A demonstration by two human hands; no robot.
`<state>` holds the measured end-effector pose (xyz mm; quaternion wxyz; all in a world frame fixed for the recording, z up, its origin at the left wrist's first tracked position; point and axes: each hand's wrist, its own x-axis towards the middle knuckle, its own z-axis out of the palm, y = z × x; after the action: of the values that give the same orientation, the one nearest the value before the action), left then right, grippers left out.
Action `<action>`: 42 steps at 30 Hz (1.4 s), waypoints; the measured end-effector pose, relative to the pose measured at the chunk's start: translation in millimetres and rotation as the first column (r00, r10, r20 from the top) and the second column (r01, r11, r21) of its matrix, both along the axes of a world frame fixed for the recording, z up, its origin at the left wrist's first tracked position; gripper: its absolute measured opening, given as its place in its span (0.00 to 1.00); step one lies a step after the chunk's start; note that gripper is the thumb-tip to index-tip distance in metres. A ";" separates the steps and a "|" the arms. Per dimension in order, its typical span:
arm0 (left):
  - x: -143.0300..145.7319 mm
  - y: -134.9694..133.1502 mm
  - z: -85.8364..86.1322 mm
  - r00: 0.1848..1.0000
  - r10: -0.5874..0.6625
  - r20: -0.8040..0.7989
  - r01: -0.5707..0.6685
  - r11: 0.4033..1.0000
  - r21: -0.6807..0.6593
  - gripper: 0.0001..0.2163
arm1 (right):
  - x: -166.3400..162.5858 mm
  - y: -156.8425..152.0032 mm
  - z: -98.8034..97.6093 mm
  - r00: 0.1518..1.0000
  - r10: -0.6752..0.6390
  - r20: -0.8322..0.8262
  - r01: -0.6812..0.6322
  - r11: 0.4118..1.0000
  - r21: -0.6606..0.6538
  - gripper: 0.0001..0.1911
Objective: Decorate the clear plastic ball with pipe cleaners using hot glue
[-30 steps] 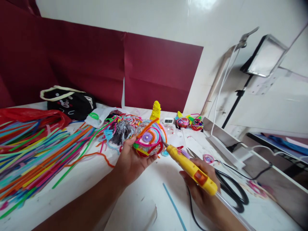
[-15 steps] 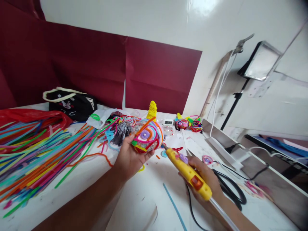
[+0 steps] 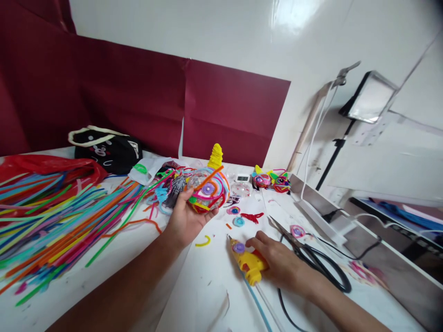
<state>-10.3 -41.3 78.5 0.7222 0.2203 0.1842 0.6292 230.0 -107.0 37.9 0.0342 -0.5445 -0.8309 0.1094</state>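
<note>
My left hand (image 3: 183, 222) is closed around a round mask-like ornament (image 3: 212, 201) covered in coiled coloured pipe cleaners, with a purple eye and a yellow horn (image 3: 216, 156) on top. Low over the white tabletop, my right hand (image 3: 282, 262) has its fingers on the handle of a yellow hot glue gun (image 3: 245, 262). A clear glue stick (image 3: 268, 304) sticks out of the gun's back end. The gun's nozzle points away from me, apart from the ornament. Beside my right hand lie black-handled scissors (image 3: 311, 253).
Loose pipe cleaners (image 3: 76, 221) and a red plastic bag (image 3: 83, 169) spread over the left side. Behind them sits a black bag (image 3: 107, 150). Two similar ornaments (image 3: 272, 180) stand at the back. Pipe-cleaner coils (image 3: 238, 222) lie mid-table; a power strip (image 3: 341, 226) is at right.
My right hand has lowered the glue gun away from the ornament to the tabletop, its grip shifting to the handle side. The ornament has moved slightly left in my left hand.
</note>
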 end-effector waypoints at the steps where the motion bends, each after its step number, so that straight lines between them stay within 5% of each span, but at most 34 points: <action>1: 0.7 -0.4 -0.5 1.000 0.001 -0.006 -0.001 1.000 -0.001 0.10 | -0.2 1.1 1.5 1.000 0.012 -0.012 -0.012 0.999 -0.033 0.28; 5: 2.8 -1.4 -4.6 0.999 -0.014 -0.029 0.014 1.000 0.008 0.10 | 1.2 2.8 15.4 0.994 0.051 -0.093 -0.062 0.990 -0.124 0.28; 8: 4.7 -2.8 -8.5 0.998 -0.044 -0.042 0.046 0.998 0.053 0.11 | -2.2 8.8 29.2 0.924 0.048 -0.380 -0.059 0.998 -0.018 0.19; 11: 6.7 -5.3 -10.6 0.995 -0.067 -0.069 0.074 0.993 0.093 0.13 | -14.3 21.8 41.7 0.668 -0.001 -0.744 0.039 0.999 0.033 0.13; 14: 8.2 -7.0 -11.1 0.990 -0.106 -0.096 0.114 0.989 0.091 0.13 | -29.2 36.2 51.7 0.370 -0.064 -0.927 0.090 0.995 -0.033 0.18; 18: 8.9 -6.7 -12.3 0.986 -0.128 -0.108 0.139 0.985 0.101 0.13 | -39.9 47.3 59.6 0.232 -0.088 -0.969 0.095 0.993 -0.068 0.22; 28: 9.3 -5.2 -15.1 0.980 -0.122 -0.156 0.135 0.988 0.080 0.15 | -43.9 53.6 60.3 0.160 -0.120 -0.980 0.076 0.991 -0.109 0.23; 42: 14.1 -6.0 -18.5 0.980 -0.114 -0.160 0.116 0.993 0.004 0.11 | -41.8 64.3 18.0 0.345 0.143 -0.928 0.260 0.935 0.241 0.17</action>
<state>3.8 -47.3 60.0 0.7388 0.2853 0.2241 0.5679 188.3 -42.7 55.9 0.6019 -0.3979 -0.6453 0.2509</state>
